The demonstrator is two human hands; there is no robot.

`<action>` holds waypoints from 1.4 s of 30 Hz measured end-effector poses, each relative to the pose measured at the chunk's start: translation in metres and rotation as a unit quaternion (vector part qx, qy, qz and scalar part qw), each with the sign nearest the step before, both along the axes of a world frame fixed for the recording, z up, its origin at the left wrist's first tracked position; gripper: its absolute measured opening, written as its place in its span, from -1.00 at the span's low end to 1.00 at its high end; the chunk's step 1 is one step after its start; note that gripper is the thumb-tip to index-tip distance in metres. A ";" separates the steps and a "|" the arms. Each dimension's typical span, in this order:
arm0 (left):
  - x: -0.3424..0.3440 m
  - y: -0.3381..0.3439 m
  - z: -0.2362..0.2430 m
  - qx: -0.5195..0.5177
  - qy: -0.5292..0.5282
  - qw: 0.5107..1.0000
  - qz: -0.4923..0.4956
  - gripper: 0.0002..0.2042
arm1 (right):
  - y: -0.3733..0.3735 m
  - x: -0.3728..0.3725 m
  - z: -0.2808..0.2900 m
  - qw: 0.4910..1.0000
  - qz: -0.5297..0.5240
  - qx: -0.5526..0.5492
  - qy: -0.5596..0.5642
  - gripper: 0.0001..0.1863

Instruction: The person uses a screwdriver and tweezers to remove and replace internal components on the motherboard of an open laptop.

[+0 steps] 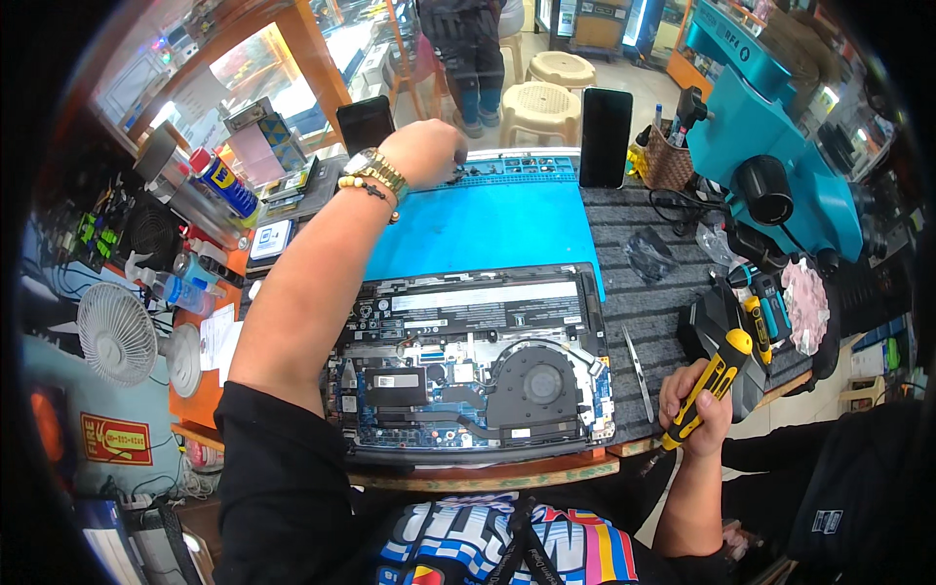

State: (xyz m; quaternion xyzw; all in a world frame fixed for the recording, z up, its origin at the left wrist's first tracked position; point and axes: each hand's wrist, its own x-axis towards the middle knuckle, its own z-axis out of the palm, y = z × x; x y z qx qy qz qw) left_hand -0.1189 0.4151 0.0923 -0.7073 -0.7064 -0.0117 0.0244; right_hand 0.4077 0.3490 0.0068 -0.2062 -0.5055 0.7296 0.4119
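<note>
My right hand [698, 409] is wrapped round a yellow-and-black screwdriver [709, 392], its shaft pointing down and left past the table's front edge. My left hand [426, 154] reaches to the far end of a blue work mat [478, 224], fingers bent down at the parts compartments [531, 171], where small dark pieces lie. Those fingertips look pinched together; what they hold, if anything, is too small and blurred to name. Between my arms an opened laptop base [468, 434] shows its battery [468, 305], fan [533, 383] and circuit board. Tweezers [638, 370] lie right of the laptop.
A teal microscope [795, 171] stands at the right, near a black phone [605, 138] and a wicker pen holder [669, 161]. A second yellow-and-black screwdriver [758, 327] lies nearer. Leftward are a blue spray can [226, 183] and a white fan [117, 333]. A person stands beyond the table.
</note>
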 end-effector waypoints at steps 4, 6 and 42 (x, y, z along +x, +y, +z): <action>0.014 0.004 -0.003 -0.077 -0.006 0.996 0.054 -0.80 | 0.000 0.001 0.001 1.000 0.000 0.003 -0.005 -0.55; 0.014 0.004 -0.004 -0.070 -0.007 0.996 0.048 -0.80 | 0.000 0.000 0.002 1.000 0.000 0.004 -0.007 -0.55; -0.004 0.015 -0.004 -0.064 -0.027 0.996 0.055 -0.68 | 0.000 0.001 0.001 1.000 -0.003 -0.005 -0.009 -0.53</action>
